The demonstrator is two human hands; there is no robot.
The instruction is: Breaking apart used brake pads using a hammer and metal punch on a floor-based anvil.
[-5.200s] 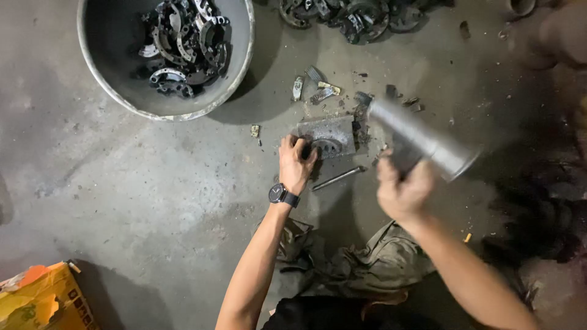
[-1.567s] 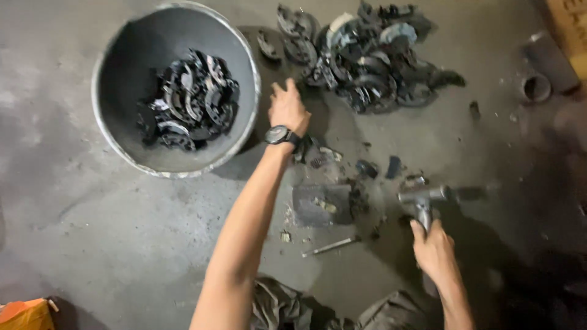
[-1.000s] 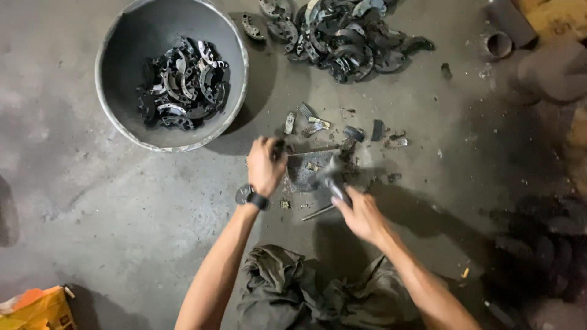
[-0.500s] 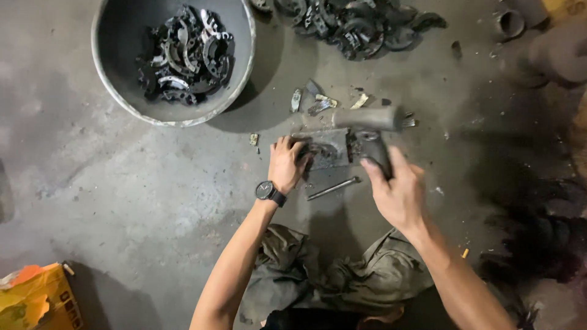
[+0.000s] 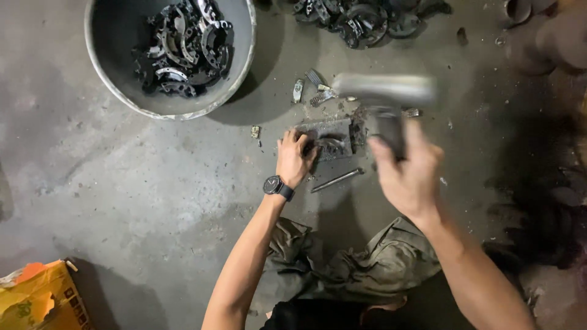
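Note:
My left hand (image 5: 294,157), with a black wristwatch, holds a dark curved metal part (image 5: 331,145) down on a flat grey metal block (image 5: 323,130) on the concrete floor. My right hand (image 5: 408,169) grips the handle of a heavy grey hammer (image 5: 384,93), which is blurred with motion and raised just above and right of the block. A thin metal rod (image 5: 337,180) lies on the floor between my hands.
A round grey basin (image 5: 110,79) with several dark curved metal parts stands at upper left. A heap of similar parts (image 5: 361,15) lies at the top. Small broken pieces (image 5: 309,91) are scattered above the block. An orange-yellow box (image 5: 40,299) sits at bottom left.
My left hand reached to the heap, then came back to the block with a part. The right hand has swung the hammer down and lifted it again over the block.

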